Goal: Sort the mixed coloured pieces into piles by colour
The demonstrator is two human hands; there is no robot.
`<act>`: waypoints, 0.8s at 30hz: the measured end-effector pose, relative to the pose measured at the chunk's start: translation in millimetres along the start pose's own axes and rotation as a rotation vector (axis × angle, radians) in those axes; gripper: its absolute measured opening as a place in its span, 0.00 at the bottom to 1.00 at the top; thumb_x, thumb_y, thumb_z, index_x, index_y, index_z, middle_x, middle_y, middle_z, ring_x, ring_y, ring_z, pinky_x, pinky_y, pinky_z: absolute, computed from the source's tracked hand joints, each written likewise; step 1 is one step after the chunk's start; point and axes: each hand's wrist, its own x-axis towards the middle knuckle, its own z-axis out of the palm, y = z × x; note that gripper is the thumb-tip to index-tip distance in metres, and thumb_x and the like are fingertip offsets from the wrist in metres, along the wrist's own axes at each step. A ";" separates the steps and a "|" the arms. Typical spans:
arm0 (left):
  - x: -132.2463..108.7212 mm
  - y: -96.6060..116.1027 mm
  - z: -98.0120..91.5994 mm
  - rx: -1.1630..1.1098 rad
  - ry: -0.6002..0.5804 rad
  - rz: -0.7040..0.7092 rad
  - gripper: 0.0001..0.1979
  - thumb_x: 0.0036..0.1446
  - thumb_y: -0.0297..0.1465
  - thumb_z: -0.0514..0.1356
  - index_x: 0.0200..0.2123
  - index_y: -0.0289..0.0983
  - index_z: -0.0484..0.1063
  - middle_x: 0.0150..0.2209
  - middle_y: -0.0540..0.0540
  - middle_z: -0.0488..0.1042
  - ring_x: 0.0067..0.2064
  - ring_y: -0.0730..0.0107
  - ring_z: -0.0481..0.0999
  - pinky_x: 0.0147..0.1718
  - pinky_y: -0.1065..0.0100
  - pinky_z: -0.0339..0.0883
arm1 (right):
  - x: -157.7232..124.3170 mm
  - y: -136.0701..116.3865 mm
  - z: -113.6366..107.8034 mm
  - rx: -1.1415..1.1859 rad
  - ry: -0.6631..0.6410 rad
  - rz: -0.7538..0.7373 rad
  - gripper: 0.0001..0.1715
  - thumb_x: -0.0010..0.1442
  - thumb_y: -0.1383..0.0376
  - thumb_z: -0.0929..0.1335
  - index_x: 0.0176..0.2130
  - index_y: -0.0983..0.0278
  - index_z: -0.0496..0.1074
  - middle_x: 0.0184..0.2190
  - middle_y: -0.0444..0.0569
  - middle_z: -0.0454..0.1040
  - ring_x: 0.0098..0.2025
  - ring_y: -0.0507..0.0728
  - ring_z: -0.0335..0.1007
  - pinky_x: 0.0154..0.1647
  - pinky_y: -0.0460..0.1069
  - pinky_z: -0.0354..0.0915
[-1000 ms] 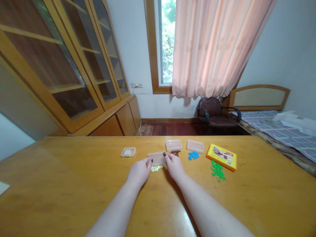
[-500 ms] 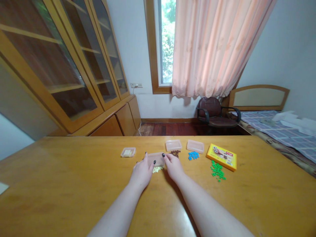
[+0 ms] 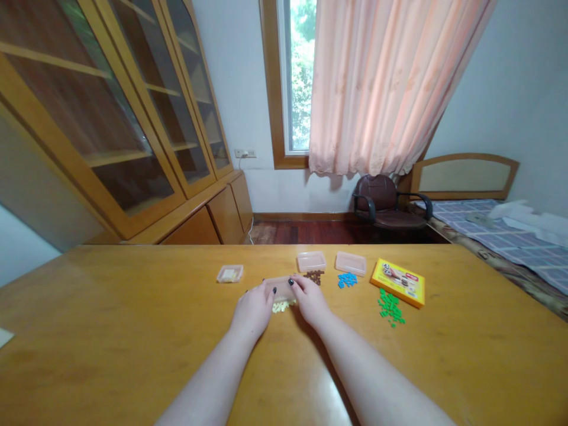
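Between my hands is a small clear plastic box [image 3: 280, 289], tilted on the table. My left hand [image 3: 255, 307] grips its left end and my right hand [image 3: 307, 297] its right end, thumbs on the near side. Cream-coloured small pieces [image 3: 282, 306] lie in a pile just below the box's near edge. Behind my right hand is a heap of brown pieces [image 3: 316, 276], partly hidden by the fingers. Farther right lie blue pieces [image 3: 347, 280] and green pieces [image 3: 391, 308].
Two more clear boxes [image 3: 311, 261] stand at the table's far side. To the left is a small clear box [image 3: 230, 273] with pale pieces inside. A yellow package [image 3: 398, 282] lies by the green pieces. Beyond the wooden table [image 3: 133, 331] stands an office chair [image 3: 386, 201].
The clear box has tipped a little, its near side lower, and more of the cream pieces show below it. Both hands have shifted only slightly and keep their hold.
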 end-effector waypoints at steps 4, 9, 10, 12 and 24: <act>-2.6 0.3 -6.4 0.001 0.010 -0.035 0.20 0.61 0.38 0.44 0.40 0.36 0.73 0.37 0.38 0.77 0.38 0.58 0.76 0.35 0.65 0.62 | -0.3 -1.4 -3.0 -0.016 0.019 0.021 0.18 0.61 0.59 0.60 0.37 0.65 0.75 0.35 0.52 0.77 0.37 0.57 0.71 0.39 0.50 0.63; -4.0 1.4 -10.5 0.004 0.052 -0.087 0.21 0.60 0.40 0.45 0.43 0.36 0.72 0.39 0.37 0.77 0.39 0.59 0.75 0.35 0.66 0.62 | 0.4 -2.6 -4.7 -0.084 0.054 0.041 0.18 0.61 0.58 0.60 0.33 0.65 0.74 0.31 0.51 0.76 0.35 0.57 0.70 0.35 0.48 0.61; -3.9 1.5 -10.6 0.019 0.067 -0.091 0.21 0.60 0.40 0.45 0.44 0.35 0.71 0.39 0.36 0.76 0.40 0.58 0.75 0.36 0.65 0.62 | 0.5 -3.0 -5.1 -0.088 0.060 0.048 0.19 0.61 0.57 0.60 0.33 0.65 0.73 0.31 0.51 0.76 0.35 0.57 0.70 0.35 0.48 0.61; -3.5 1.4 -10.2 0.049 0.078 -0.087 0.22 0.60 0.40 0.45 0.43 0.34 0.72 0.39 0.35 0.76 0.40 0.57 0.75 0.37 0.64 0.62 | 0.4 -3.9 -5.9 -0.096 0.068 0.075 0.19 0.61 0.56 0.59 0.32 0.65 0.73 0.31 0.51 0.76 0.34 0.57 0.70 0.35 0.49 0.61; 7.1 -7.9 10.9 -0.295 0.168 0.078 0.24 0.57 0.35 0.51 0.56 0.31 0.62 0.51 0.35 0.69 0.53 0.58 0.69 0.51 0.60 0.62 | 3.2 3.1 -2.7 0.076 0.091 0.117 0.21 0.58 0.57 0.61 0.44 0.65 0.74 0.43 0.54 0.76 0.46 0.60 0.71 0.49 0.53 0.63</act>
